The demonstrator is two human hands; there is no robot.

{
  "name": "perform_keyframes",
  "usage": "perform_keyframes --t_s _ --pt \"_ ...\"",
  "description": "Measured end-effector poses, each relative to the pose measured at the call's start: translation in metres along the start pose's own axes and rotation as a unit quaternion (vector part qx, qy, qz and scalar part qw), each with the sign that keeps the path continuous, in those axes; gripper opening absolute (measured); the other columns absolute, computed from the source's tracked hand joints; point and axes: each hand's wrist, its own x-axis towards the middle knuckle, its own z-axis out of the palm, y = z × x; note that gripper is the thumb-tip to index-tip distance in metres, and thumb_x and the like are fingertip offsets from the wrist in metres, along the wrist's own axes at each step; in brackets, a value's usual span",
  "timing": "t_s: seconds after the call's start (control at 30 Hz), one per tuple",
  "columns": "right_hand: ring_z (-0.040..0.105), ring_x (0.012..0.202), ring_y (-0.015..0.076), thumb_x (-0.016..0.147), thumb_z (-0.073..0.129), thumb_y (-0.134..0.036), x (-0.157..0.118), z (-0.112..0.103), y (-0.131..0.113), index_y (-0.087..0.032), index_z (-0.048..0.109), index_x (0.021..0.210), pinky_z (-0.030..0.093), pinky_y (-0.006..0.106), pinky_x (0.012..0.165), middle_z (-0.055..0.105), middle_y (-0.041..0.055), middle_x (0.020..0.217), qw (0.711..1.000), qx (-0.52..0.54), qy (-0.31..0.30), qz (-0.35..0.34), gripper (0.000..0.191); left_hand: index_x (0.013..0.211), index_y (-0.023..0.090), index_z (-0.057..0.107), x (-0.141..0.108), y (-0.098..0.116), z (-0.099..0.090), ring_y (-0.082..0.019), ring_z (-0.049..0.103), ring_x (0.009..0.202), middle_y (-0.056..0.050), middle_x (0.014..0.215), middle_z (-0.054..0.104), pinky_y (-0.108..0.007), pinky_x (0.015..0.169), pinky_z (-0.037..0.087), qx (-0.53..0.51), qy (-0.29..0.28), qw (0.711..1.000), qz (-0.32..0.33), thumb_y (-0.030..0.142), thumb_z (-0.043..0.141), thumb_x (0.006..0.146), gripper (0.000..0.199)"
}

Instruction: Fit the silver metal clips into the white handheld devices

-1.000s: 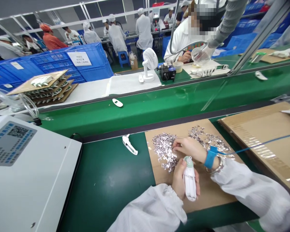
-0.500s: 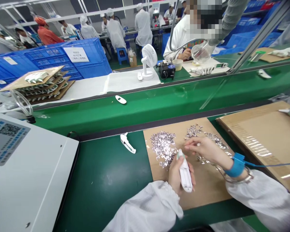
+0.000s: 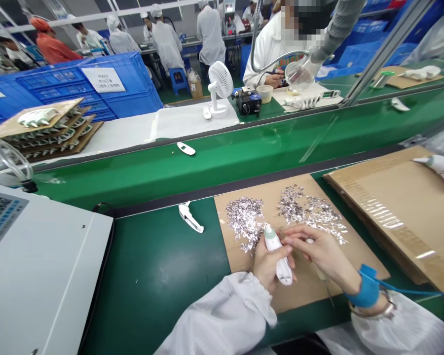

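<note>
In my left hand (image 3: 268,264) lies a white ear thermometer (image 3: 283,270) with a pale green collar and a narrow tip pointing away from me. My left thumb presses across its body. Close to its right side is my right hand (image 3: 320,249), thumb and fingertips pinched together. Part of a thin tool with a pale end (image 3: 310,240) shows at this hand; most of it is hidden, and anything tiny at the fingertips cannot be made out. Beyond both hands, small shiny metal pieces lie in a left pile (image 3: 244,219) and a right pile (image 3: 311,209) on a cardboard sheet (image 3: 299,298).
A white curved housing part (image 3: 190,218) lies on the green mat (image 3: 163,276). At left stands a white box-shaped machine (image 3: 55,266). Right of me, a cardboard stack (image 3: 388,207) bears another thermometer (image 3: 442,167). A blue wrist strap (image 3: 368,287) trails a cord. Across the divider sits a co-worker (image 3: 264,54).
The thermometer has turned in my left hand, its open hollow side no longer facing up. My right hand has come down closer to it. The whole view has shifted slightly.
</note>
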Motion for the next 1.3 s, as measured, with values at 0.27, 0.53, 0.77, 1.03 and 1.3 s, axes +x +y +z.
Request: perform_keyframes --t_s 0.27,0.53,0.77,1.03,1.3 --pt "0.045 0.047 0.0100 0.077 0.065 -0.048 -0.004 -0.017 0.006 -0.019 0.071 0.095 0.037 0.023 0.043 0.064 0.0032 0.066 0.996 0.013 -0.085 0.010 0.035 0.098 0.020 0.045 0.001 0.002 -0.003 -0.008 0.047 0.035 0.006 0.059 0.054 -0.022 0.029 0.046 0.008 -0.016 1.000 -0.022 0.022 0.076 0.062 0.048" --pt "0.044 0.050 0.0085 0.074 0.068 -0.045 0.004 -0.042 0.004 -0.019 0.072 0.080 0.033 0.021 0.043 0.061 0.0009 0.068 0.967 -0.009 -0.254 0.001 0.027 0.100 0.017 0.047 -0.002 0.006 -0.007 -0.008 0.047 0.036 0.002 0.067 0.058 -0.021 0.027 0.046 0.009 -0.164 0.980 -0.116 0.018 0.074 0.061 0.047" --pt "0.055 0.055 0.0145 0.074 0.065 -0.048 -0.008 -0.026 -0.007 -0.020 0.067 0.076 0.041 0.027 0.051 0.064 0.0010 0.066 0.992 -0.068 -0.108 -0.012 0.028 0.100 0.021 0.043 0.000 -0.001 -0.001 -0.014 0.049 0.030 0.003 0.059 0.058 -0.025 0.025 0.040 -0.015 -0.058 0.996 -0.066 0.053 0.049 0.081 0.037" --pt "0.058 0.067 0.0178 0.087 0.055 -0.039 -0.015 0.003 0.008 -0.021 0.062 0.080 0.043 0.031 0.066 0.060 0.0013 0.073 0.984 -0.131 -0.071 -0.093 0.020 0.093 0.022 0.043 0.001 -0.011 0.002 -0.012 0.046 0.028 0.006 0.045 0.051 -0.018 0.027 0.030 0.016 0.040 0.999 -0.026 0.055 0.052 0.080 0.037" --pt "0.057 0.071 0.0182 0.090 0.049 -0.037 -0.018 0.001 0.000 -0.022 0.060 0.081 0.044 0.032 0.067 0.057 0.0017 0.077 0.974 -0.194 -0.089 -0.077 0.020 0.100 0.022 0.045 -0.003 -0.006 0.006 -0.011 0.047 0.030 0.005 0.051 0.052 -0.019 0.028 0.034 0.037 0.063 0.997 -0.034 0.050 0.047 0.085 0.031"
